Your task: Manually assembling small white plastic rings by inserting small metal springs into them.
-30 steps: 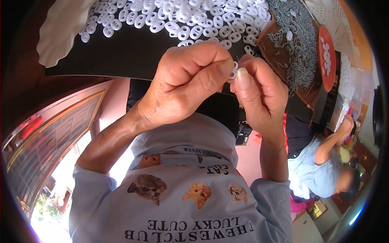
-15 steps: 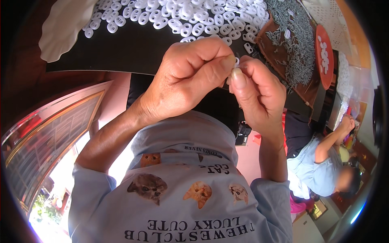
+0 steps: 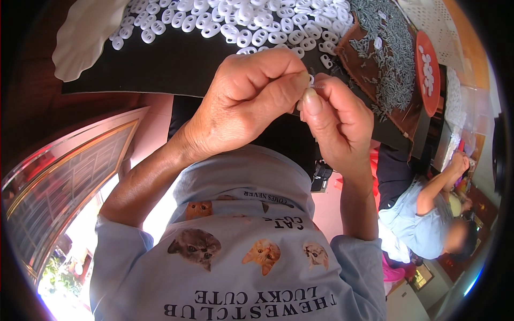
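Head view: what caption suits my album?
Left hand and right hand hold one white piece and a tiny spring, near piled white pieces and grey springs.

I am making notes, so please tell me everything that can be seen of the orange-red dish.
The orange-red dish is smooth, perhaps plastic, with a curved rim, appearing here as a narrow oval. It lies at the right, beside the brown cloth under the grey springs; whether dish and cloth touch is unclear. Small white pieces lie in it, along its middle. Neither the left hand nor the right hand touches it.
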The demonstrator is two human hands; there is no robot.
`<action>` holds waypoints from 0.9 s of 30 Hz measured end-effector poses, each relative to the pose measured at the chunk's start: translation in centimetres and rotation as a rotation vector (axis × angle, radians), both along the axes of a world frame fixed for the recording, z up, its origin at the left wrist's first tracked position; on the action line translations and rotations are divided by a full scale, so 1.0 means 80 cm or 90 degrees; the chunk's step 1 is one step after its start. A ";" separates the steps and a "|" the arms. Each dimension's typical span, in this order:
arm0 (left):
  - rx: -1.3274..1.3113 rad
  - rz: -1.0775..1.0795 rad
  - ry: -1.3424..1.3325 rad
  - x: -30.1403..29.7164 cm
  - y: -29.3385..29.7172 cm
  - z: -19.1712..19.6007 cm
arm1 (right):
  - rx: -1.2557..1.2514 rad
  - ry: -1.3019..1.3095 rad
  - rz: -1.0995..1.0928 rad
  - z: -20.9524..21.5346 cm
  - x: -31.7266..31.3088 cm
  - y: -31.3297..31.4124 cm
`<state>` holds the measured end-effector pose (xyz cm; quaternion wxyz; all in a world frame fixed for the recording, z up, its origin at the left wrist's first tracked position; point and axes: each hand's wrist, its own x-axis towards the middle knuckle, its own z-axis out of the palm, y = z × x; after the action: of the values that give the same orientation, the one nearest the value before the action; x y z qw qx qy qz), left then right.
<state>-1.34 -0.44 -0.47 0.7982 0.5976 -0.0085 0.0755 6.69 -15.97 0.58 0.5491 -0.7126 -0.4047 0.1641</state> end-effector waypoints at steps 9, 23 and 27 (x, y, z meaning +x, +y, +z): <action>0.012 0.002 -0.002 0.002 0.001 -0.002 | 0.015 0.002 -0.011 -0.003 0.000 0.001; -0.006 0.013 0.051 -0.005 -0.001 0.005 | 0.008 -0.020 -0.013 -0.005 -0.002 -0.002; -0.011 0.018 0.060 -0.006 -0.002 0.006 | 0.002 -0.041 -0.007 -0.006 -0.001 -0.002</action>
<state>-1.78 -0.57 0.02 0.8019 0.5934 0.0379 0.0586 6.60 -16.12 0.09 0.5380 -0.7186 -0.4186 0.1375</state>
